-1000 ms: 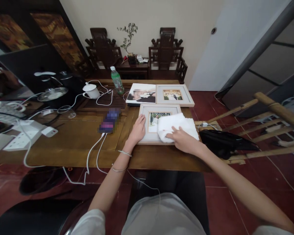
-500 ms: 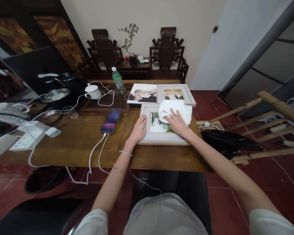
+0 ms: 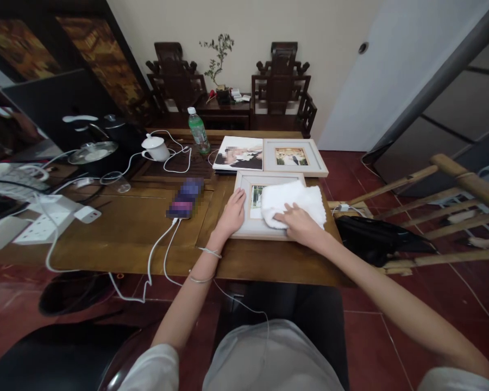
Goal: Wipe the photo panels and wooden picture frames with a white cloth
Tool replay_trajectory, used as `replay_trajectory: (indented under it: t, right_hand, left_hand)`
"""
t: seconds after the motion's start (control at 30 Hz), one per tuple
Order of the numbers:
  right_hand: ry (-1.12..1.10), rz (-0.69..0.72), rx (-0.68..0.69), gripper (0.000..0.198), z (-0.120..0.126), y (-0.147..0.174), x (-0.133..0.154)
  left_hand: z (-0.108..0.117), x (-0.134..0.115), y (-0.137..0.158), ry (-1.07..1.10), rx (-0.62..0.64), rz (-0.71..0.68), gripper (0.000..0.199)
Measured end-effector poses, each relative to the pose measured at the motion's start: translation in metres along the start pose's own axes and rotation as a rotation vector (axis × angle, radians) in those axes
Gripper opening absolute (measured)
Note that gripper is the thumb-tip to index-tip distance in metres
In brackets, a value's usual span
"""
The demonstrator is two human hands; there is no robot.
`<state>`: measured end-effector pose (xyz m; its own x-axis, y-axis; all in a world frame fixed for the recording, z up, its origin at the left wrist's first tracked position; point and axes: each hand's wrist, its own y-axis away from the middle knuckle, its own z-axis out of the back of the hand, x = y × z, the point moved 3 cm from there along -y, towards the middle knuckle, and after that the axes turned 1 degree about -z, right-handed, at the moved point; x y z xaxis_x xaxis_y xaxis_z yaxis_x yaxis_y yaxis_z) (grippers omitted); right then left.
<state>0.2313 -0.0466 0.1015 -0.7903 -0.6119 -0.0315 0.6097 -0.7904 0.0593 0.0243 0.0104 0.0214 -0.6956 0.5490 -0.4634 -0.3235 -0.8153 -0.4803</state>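
Note:
A pale picture frame (image 3: 244,230) lies flat on the wooden table, with a photo (image 3: 255,202) partly visible in its middle. My left hand (image 3: 232,212) grips its left edge, fingers laid together over the border. On the frame's right half, a white cloth (image 3: 283,196) covers much of the photo. My right hand (image 3: 304,224) presses on that cloth and pinches its near edge, fingers bent. Just behind are a second picture frame (image 3: 318,161) with a photo and a large print (image 3: 228,142) lying beside it.
A phone (image 3: 185,198) with charging cables lies to the left on the table (image 3: 122,228). Farther back stand a green-labelled bottle (image 3: 198,132) and a white lidded cup (image 3: 155,149). Power strips (image 3: 51,220) are at far left. A bamboo rack (image 3: 460,168) stands at right.
My right hand and the white cloth have moved toward me and slightly right over the frame, baring its far border. My left hand stays on the left edge.

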Motion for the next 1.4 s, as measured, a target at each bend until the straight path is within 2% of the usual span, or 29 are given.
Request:
replay_trajectory:
  t: [0.13,0.27,0.4,0.6,0.67,0.77,0.93,1.07,1.2,1.3,1.4]
  right_hand:
    - [-0.125,0.051,0.069,0.059,0.019,0.036,0.026]
    - [-0.186,0.087,0.067,0.066,0.017,0.041,0.034]
    - [-0.141,-0.042,0.0,0.07,0.003,0.015,0.01]
    - [0.029,-0.151,-0.327,0.076,0.008,-0.044,-0.05]
    - [0.084,-0.176,-0.319,0.074,0.005,-0.059,-0.063]
    - [0.1,-0.146,-0.2,0.074,-0.007,-0.069,-0.068]
    - [0.065,-0.053,-0.072,0.067,-0.015,-0.045,-0.038]
    - [-0.033,0.005,0.098,0.066,-0.005,-0.003,0.003]
    - [-0.164,0.135,0.148,0.066,0.008,0.025,0.038]
    - [-0.201,0.185,0.125,0.07,0.007,0.022,0.049]
    - [-0.166,0.124,0.058,0.073,-0.004,0.001,0.038]
  left_hand:
    - [0.001,-0.002,0.0,-0.013,0.015,0.003,0.048]
    - [0.001,-0.001,0.0,-0.016,0.024,0.003,0.048]
    - [0.0,0.0,0.0,-0.006,0.005,-0.005,0.048]
    - [-0.001,0.002,0.001,0.0,0.003,-0.013,0.047]
    - [0.0,0.002,0.001,0.0,-0.002,-0.011,0.047]
    - [0.0,0.002,0.001,-0.009,-0.001,-0.007,0.046]
    - [-0.001,0.0,0.0,-0.015,0.017,0.011,0.047]
    - [-0.001,-0.003,0.001,-0.019,0.028,0.049,0.048]
    - [0.001,-0.004,0.002,0.0,0.043,0.063,0.05]
    - [0.002,-0.005,0.002,-0.002,0.046,0.048,0.05]
    - [0.002,-0.004,0.002,-0.02,0.038,0.017,0.049]
